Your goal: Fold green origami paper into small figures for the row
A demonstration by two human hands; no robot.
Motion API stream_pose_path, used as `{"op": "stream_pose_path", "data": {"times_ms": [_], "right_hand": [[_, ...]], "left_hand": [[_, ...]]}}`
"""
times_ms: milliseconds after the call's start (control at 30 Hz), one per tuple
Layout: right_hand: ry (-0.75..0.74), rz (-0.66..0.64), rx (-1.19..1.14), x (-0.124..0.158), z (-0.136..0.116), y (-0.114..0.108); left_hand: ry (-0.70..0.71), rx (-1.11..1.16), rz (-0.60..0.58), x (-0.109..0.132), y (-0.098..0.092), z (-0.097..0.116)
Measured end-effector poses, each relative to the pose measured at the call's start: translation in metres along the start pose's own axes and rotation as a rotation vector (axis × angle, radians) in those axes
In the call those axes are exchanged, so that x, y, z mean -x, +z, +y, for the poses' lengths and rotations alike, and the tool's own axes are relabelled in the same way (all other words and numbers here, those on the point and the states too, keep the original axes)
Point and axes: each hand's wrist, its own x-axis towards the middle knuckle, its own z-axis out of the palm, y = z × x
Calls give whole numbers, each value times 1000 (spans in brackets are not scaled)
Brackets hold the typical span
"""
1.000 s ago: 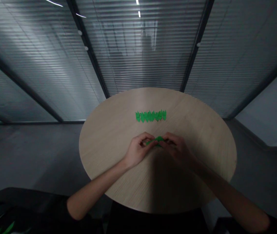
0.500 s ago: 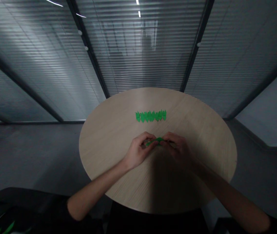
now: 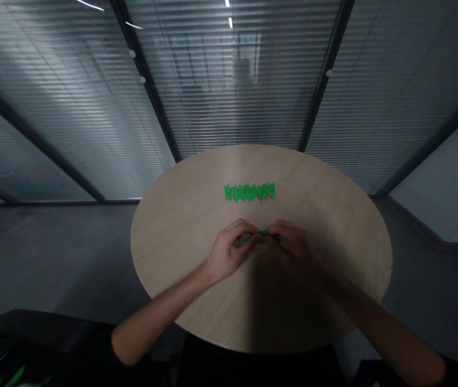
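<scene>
A small green folded paper piece point(image 3: 259, 235) lies between my two hands over the middle of a round wooden table point(image 3: 172, 236). My left hand point(image 3: 229, 250) pinches its left end with curled fingers. My right hand point(image 3: 291, 246) pinches its right end, fingers pressed together over it. Most of the piece is hidden by my fingers. Farther back on the table sits a row of several green folded paper pieces point(image 3: 249, 191), side by side.
Glass walls with horizontal blinds and dark frames rise behind the table. Grey floor surrounds it. A few green paper strips point(image 3: 7, 378) show at the bottom left corner, beside dark clothing.
My fingers have closed in over the green piece, so less of it shows now. Hands and arms stay in nearly the same place.
</scene>
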Motion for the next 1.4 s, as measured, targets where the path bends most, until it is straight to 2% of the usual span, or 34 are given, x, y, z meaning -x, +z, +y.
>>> {"op": "stream_pose_path", "data": {"times_ms": [200, 533, 1067, 1400], "right_hand": [[-35, -8, 14, 2, 0, 1], [23, -67, 26, 3, -5, 4], [5, -47, -9, 4, -5, 4], [-3, -53, -15, 5, 1, 3]], "left_hand": [[23, -11, 12, 0, 1, 2], [46, 67, 61, -1, 0, 6], [103, 37, -1, -1, -4, 10], [55, 62, -72, -2, -6, 10]]}}
